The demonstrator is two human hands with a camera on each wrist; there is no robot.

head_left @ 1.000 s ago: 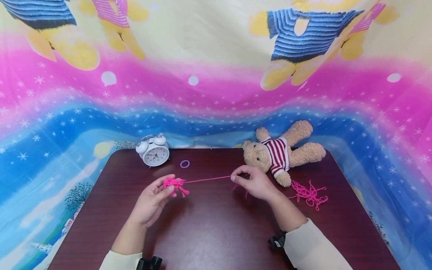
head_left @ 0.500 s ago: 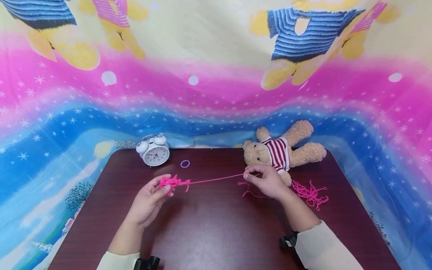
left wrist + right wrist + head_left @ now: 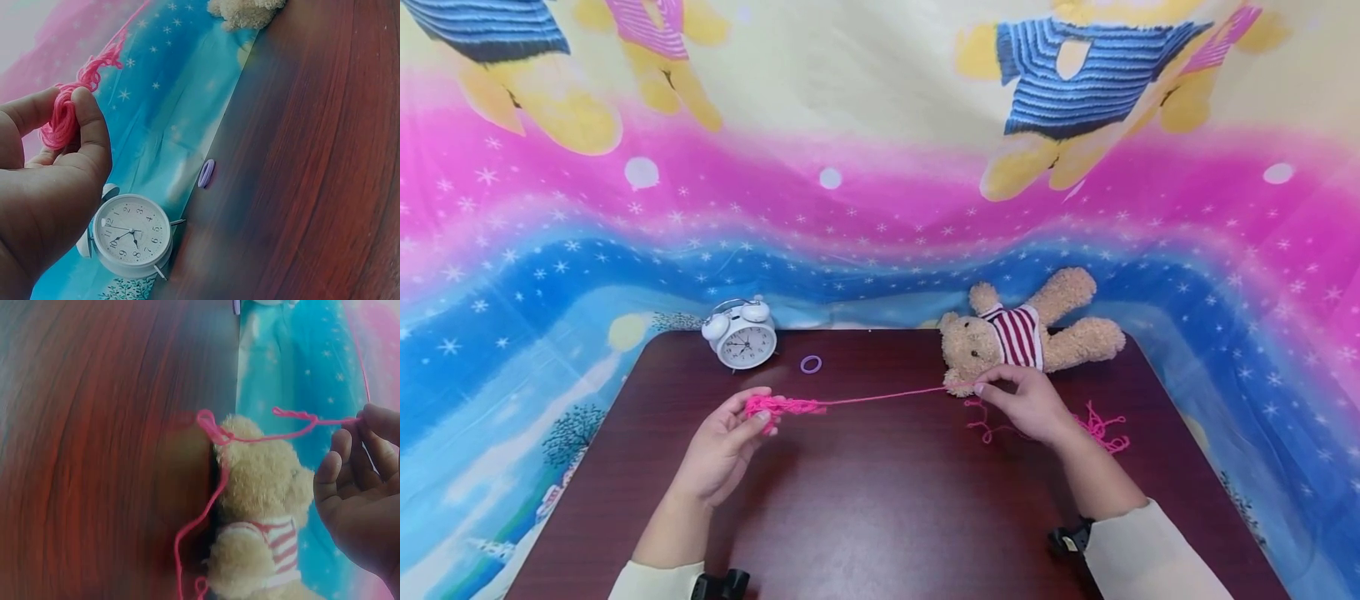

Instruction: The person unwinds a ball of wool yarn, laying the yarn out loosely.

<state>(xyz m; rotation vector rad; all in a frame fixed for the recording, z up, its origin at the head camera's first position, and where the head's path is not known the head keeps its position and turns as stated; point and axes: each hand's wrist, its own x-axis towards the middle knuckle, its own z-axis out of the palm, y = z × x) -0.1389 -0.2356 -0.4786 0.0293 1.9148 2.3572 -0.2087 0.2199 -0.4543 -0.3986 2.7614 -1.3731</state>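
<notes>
A bundle of pink yarn (image 3: 60,119) is pinched between the thumb and fingers of my left hand (image 3: 722,450), held above the table. From it a single taut strand (image 3: 887,396) runs across to my right hand (image 3: 1030,408), whose thumb and index finger pinch it. Below the right fingertips dangles a looped, knotted length of yarn (image 3: 269,437), which trails down toward the table. Beyond the right forearm lies a loose pile of the same yarn (image 3: 1101,427), partly covered by that arm.
A teddy bear (image 3: 1018,333) in a striped shirt lies on its back behind my right hand. At the back left stands a white alarm clock (image 3: 745,342), with a purple ring (image 3: 811,364) beside it. A printed cloth (image 3: 880,225) hangs behind the dark wooden table (image 3: 865,517).
My right hand has moved to the right, lengthening the strand between the hands. The left hand has shifted slightly left, and the yarn bundle's loose end is now drawn out straighter.
</notes>
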